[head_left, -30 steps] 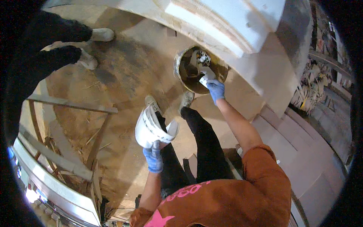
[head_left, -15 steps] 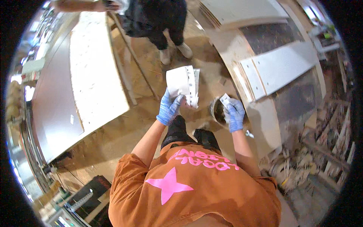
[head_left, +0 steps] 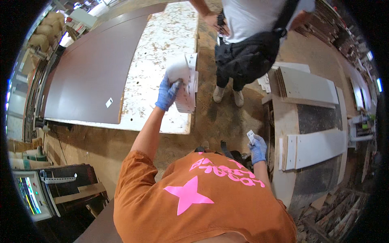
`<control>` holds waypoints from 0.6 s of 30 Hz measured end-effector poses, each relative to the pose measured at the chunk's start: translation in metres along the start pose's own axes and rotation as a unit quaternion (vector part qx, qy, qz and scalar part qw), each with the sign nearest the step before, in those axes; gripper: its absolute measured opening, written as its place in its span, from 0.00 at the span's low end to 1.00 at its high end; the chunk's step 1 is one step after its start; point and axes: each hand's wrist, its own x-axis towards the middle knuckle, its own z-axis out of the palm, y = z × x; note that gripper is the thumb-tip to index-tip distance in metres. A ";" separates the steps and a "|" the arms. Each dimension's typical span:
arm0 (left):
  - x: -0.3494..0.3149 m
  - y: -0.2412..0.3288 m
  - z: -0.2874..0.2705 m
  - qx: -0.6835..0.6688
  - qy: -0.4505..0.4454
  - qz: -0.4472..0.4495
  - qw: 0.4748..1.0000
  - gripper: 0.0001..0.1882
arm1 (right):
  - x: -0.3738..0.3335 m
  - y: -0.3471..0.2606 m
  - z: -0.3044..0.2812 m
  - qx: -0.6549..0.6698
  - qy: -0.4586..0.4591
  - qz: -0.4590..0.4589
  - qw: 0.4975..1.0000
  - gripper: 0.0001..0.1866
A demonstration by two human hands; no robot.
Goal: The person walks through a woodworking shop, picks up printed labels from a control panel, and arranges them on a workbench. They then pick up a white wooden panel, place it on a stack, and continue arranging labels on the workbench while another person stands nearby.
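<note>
My left hand (head_left: 167, 93), in a blue glove, is closed around a bundle of white label sheets (head_left: 184, 94) with dark print marks along their strips. It holds them above the white, scuffed board surface (head_left: 156, 44). Low on the right, my gloved right hand (head_left: 258, 150) pinches a small white label (head_left: 251, 137) between thumb and fingers. To the left lies a large brown panel (head_left: 97, 69), with a single white label (head_left: 109, 102) near its front edge.
Another person (head_left: 255, 24) with a black bag (head_left: 253, 56) stands across from me. Right of me, a bench carries stacked grey boards (head_left: 308, 87) and white boards (head_left: 320, 148). A lit screen (head_left: 29, 196) stands lower left; scrap wood (head_left: 336, 218) lies lower right.
My view has swung left toward the brown panel. My left hand has carried the label sheets from above the floor to over the board surface. My right hand keeps its small label.
</note>
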 end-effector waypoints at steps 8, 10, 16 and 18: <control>0.085 -0.144 -0.098 0.160 0.218 -0.196 0.943 0.22 | 0.073 -0.031 0.030 -0.094 -0.074 0.005 0.993 0.10; 0.103 -0.147 -0.106 0.123 0.242 -0.164 0.948 0.20 | 0.102 -0.044 0.034 -0.090 -0.135 -0.004 0.987 0.10; 0.160 -0.087 -0.100 -0.157 0.285 -0.091 0.941 0.20 | 0.172 -0.106 0.081 -0.177 -0.191 -0.041 0.965 0.10; 0.158 -0.091 -0.102 -0.182 0.323 -0.169 0.913 0.19 | 0.185 -0.128 0.113 -0.211 -0.262 -0.039 0.941 0.09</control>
